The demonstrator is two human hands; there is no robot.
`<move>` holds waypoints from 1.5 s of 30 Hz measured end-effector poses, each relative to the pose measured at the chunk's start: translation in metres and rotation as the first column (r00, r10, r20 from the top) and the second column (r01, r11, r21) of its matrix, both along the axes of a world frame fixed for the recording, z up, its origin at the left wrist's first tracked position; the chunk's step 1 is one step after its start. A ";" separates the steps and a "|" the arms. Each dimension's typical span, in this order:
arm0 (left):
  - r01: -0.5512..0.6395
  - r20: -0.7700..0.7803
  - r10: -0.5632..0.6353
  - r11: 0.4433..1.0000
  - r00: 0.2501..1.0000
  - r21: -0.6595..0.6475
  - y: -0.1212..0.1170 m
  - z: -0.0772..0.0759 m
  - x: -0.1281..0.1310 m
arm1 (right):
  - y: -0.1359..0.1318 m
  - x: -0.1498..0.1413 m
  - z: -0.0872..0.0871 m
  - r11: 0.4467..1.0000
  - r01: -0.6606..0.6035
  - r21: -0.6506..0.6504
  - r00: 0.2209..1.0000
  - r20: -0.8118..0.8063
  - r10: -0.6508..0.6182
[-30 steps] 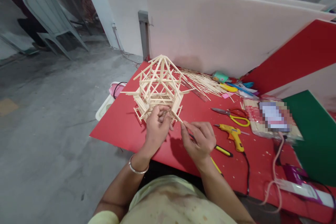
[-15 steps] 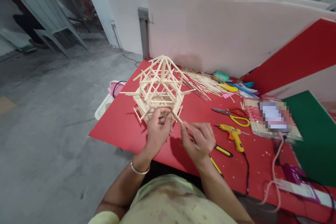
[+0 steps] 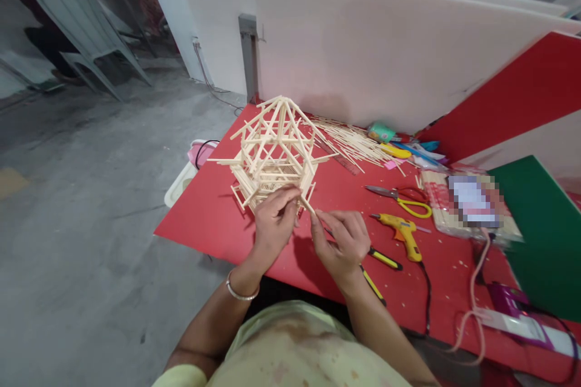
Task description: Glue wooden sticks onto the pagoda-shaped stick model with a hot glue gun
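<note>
Hands at stick frame [image 3: 281, 140] on red desk [image 3: 195, 217]: right hand [image 3: 342, 242] pinches thin stick [image 3: 308, 204], left hand [image 3: 276, 217] curls at its far end.

We can read no words, brands, numbers or signs for certain. Beyond our right grip [image 3: 342, 245], the ruler [image 3: 345, 162] on the counter [image 3: 209, 205] bears fine marks too small for us to make out. Farther off to the right of that grip, the plastic packet [image 3: 433, 208] carries red print that we cannot read, and the phone screen [image 3: 472, 201] lying on it is blocked out by coarse squares.
</note>
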State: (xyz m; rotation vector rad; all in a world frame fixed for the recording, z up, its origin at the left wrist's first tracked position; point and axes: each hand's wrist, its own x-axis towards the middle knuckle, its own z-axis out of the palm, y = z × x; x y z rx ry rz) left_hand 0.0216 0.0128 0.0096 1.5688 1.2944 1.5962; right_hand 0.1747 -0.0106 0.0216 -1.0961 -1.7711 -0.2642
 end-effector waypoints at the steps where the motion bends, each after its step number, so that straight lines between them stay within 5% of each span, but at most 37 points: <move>1: -0.005 -0.016 0.005 1.000 1.000 0.019 0.000 0.000 0.000 | 0.000 0.000 0.000 1.000 -0.002 0.000 1.000 0.000 0.002; 45: -0.039 -0.090 0.052 0.989 0.995 0.139 0.002 0.002 0.002 | 0.002 0.000 -0.004 0.997 -0.029 -0.073 0.999 -0.040 0.026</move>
